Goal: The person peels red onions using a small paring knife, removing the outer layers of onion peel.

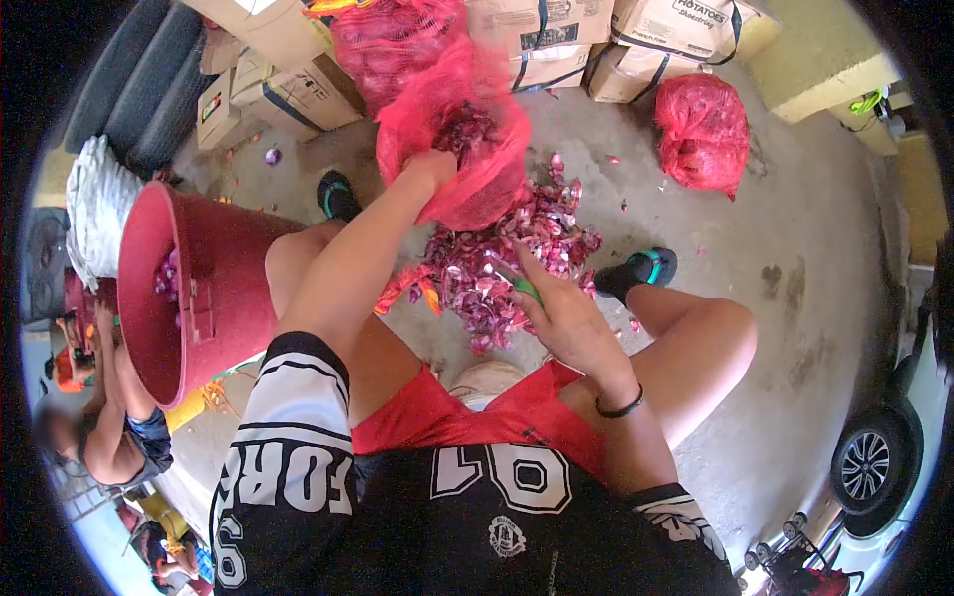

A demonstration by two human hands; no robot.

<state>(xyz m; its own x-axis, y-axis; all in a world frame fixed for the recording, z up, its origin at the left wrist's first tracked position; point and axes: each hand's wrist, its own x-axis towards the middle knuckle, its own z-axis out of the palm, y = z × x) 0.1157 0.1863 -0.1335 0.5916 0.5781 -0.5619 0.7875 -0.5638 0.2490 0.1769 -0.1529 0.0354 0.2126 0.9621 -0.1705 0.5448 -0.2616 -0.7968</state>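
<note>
My left hand (431, 175) reaches into the mouth of a red mesh bag (492, 199); the fingers are hidden in it. Dark purple-red pieces (467, 134), which look like onions or their skins, show inside the bag. My right hand (568, 323) is closed round the green handle of a small knife (526, 289), its blade pointing up and left. Beneath the knife and the bag lies a heap of purple onion skins (482, 298) on the floor, between my feet.
To my left a big red tub (234, 298) holds some purple onions (167, 278). Full red mesh sacks (383, 50) and cardboard boxes (542, 25) line the back. Another red bag (702, 134) sits at right. Another person (114, 427) is at far left; a car wheel (874, 467) stands at far right.
</note>
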